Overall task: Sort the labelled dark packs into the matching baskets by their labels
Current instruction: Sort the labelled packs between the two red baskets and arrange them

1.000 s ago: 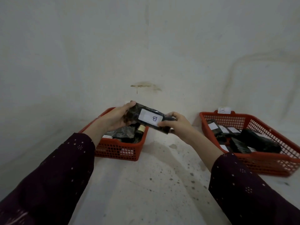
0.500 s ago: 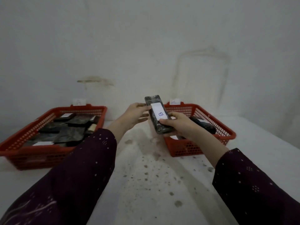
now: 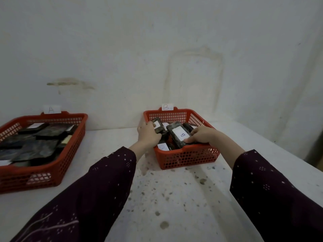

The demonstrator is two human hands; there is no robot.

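The right hand [image 3: 201,135] is curled round the near end of a dark pack [image 3: 180,135], with the thumb pressed on the pack's near edge just beside its white label, which reads B. This pack is inside the rim of the right basket [image 3: 187,158], tilted and lying across the other packs there. Whether it rests its full weight on them cannot be told.

The left hand [image 3: 148,134] is just to the left of the right hand, over the left side of the same basket. Its fingers curl round the edge of a second pack [image 3: 158,125], which also has a white label; the writing on it is too small to read. More dark packs [image 3: 172,145] lie beneath and between the two hands.

Beyond the hands, a B card [image 3: 167,107] stands on the far rim of this red basket. Well to the left of the left hand sits the left basket [image 3: 52,172], also red, filled with a heap of dark packs [image 3: 35,145] and carrying an A card [image 3: 51,109] on its far rim.

Both baskets stand on a pale, speckled tabletop [image 3: 174,198] against a stained white wall [image 3: 157,49]. Dark dotted sleeves [image 3: 87,198] cover both forearms as far as the wrists.
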